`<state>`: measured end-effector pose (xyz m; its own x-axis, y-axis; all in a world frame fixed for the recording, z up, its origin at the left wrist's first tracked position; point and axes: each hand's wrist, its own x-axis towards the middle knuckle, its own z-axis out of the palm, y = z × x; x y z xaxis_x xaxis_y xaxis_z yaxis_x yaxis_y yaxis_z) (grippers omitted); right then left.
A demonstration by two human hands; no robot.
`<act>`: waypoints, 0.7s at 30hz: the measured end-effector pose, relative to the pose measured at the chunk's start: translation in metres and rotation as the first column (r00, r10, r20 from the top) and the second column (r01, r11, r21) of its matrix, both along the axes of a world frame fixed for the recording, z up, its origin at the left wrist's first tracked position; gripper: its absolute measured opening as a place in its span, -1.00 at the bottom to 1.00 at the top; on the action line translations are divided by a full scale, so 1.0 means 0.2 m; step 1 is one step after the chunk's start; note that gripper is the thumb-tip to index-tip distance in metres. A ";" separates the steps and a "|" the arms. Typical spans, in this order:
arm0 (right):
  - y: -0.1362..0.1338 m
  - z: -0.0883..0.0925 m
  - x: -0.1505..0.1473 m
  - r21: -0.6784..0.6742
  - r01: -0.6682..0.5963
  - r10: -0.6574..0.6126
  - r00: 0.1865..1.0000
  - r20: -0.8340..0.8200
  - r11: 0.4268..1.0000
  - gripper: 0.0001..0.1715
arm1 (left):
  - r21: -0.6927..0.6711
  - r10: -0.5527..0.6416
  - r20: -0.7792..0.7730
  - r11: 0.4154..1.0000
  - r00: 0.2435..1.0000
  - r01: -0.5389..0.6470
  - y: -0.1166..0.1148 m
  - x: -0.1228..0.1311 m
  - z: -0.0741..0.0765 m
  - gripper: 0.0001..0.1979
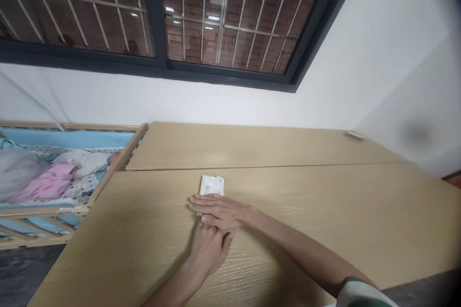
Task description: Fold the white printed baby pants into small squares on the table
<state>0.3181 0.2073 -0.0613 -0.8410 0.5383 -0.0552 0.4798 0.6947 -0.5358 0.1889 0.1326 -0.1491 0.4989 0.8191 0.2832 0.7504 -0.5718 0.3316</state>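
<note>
So the right hand (221, 210) was covering the lower part of the white packet (213, 184), and the little marks printed on it were too tiny to make out. Left hand's (208, 247) fingertips were tucked out of sight by the right one, so no clue what they touched. The left forearm (176, 284) and right sleeve (363, 293) got chopped by the bottom edge, the crib (123, 156) by the left. Wall smudge (418, 132) on the right? Just a blur.

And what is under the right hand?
A small white printed item, perhaps a folded pad, lies partly under the right hand, on the wood-grain tabletop. Its upper part shows beyond the hand. Its covered part and anything else beneath the hand cannot be seen.
</note>
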 end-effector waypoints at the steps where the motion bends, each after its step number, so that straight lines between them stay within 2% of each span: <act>1: 0.03 -0.03 0.02 -0.013 0.031 -0.031 0.999 0.007 0.999 -0.39 | -0.006 0.008 -0.003 1.000 1.000 -0.008 0.01 0.00 0.01 -0.59; 5: 0.21 -0.14 0.12 0.033 0.163 -0.161 0.986 -0.043 0.986 -0.43 | 0.044 0.027 -0.001 0.999 1.000 -0.027 0.02 -0.01 0.00 -0.42; 9: 0.38 -0.19 0.20 0.132 0.208 -0.196 0.976 -0.096 0.969 -0.40 | 0.088 0.043 -0.022 0.995 0.999 -0.041 0.02 0.01 -0.04 -0.36; 11: 0.43 -0.22 0.21 0.167 0.221 -0.207 0.973 -0.098 0.961 -0.38 | 0.098 0.034 -0.021 0.995 0.999 -0.032 0.03 0.00 -0.04 -0.36; 14: 0.42 -0.27 0.22 0.245 0.282 -0.265 0.959 -0.099 0.928 -0.35 | 0.067 0.019 0.034 0.998 0.999 -0.021 0.10 -0.06 0.01 -0.46; 17: 0.36 -0.31 0.21 0.369 0.437 -0.422 0.898 -0.126 0.820 -0.30 | 0.002 0.170 0.075 0.985 0.983 -0.171 0.22 -0.15 0.06 -0.66; 19: 0.31 -0.32 0.19 0.424 0.543 -0.539 0.830 -0.141 0.725 -0.32 | -0.014 0.308 0.060 0.952 0.950 -0.307 0.28 -0.20 0.08 -0.64; 21: 0.27 -0.32 0.16 0.409 0.625 -0.629 0.764 -0.144 0.665 -0.44 | -0.030 0.376 0.034 0.927 0.926 -0.375 0.32 -0.24 0.07 -0.60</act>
